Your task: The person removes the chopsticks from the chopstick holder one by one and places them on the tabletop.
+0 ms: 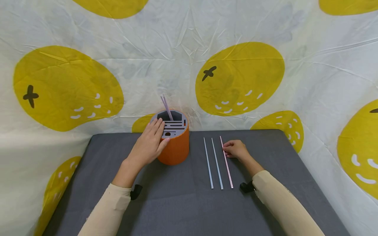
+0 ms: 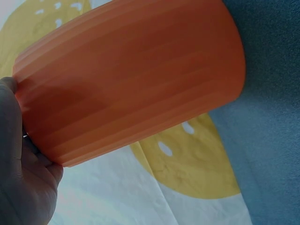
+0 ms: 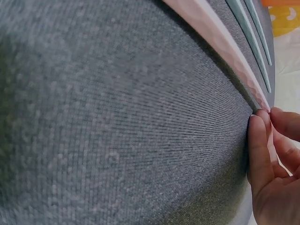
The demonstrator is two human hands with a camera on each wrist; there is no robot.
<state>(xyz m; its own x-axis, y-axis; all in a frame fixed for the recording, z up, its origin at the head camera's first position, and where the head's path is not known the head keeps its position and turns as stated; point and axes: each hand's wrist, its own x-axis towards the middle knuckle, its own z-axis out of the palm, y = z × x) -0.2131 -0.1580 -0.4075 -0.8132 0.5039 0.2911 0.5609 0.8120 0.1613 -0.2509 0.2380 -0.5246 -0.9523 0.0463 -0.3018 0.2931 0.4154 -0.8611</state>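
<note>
Rests left hand [image 1: 149,141], straight-fingered, atop orange pot [image 1: 175,151]; right of pot, pinches pink stick [image 1: 227,166] in right hand [image 1: 236,149] with fingertips nearly together. Looks light, stiff, perhaps slippery; best gripped mid-length.

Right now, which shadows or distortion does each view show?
Head: soft shadow on the tabletop beside the left sleeve; left wrist: the left hand looks dark; right wrist: tabletop weave smears into radiating lines, the pink stick widens toward the lens.

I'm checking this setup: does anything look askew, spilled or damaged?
Nothing stands out: the orange cylindrical plastic-looking holder stands upright, two slender pale-blue sticks and one slender pink stick run roughly parallel beside it, and no spill or damage shows.
</note>
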